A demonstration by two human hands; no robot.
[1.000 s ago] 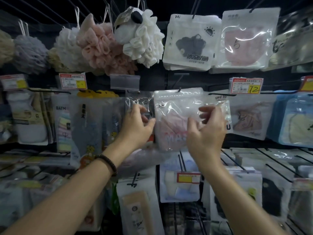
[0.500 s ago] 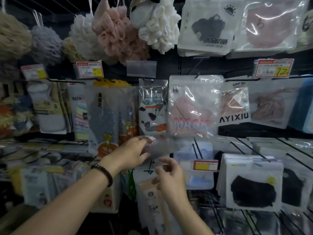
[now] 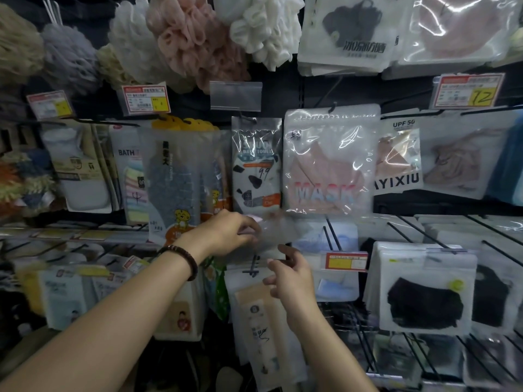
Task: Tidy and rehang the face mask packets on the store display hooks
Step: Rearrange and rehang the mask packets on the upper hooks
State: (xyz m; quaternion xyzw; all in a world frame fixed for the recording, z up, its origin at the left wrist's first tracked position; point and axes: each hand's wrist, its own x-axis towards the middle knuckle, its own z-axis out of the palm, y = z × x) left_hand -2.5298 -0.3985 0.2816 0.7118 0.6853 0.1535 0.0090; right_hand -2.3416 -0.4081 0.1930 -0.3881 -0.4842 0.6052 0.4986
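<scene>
A dark store display wall (image 3: 283,89) carries rows of hooks with bath puffs and packets. The left hand (image 3: 226,236) pinches the left edge of a blurred clear plastic packet (image 3: 273,236), just above a black wire hook (image 3: 252,265). The right hand (image 3: 294,281) hovers beneath, fingers loosely curled; whether it touches, I cannot tell. This looks like rehanging: next, the packet's hang hole must be threaded onto a hook, below the hanging pink mask packet (image 3: 328,165).

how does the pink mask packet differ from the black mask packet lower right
The pink MASK packet is glossy and clear with big lettering; the black mask packet is frosted with a small yellow-green sticker. The pink one hangs in the middle row, the black one lower and further right. Both hang on display hooks.
</scene>
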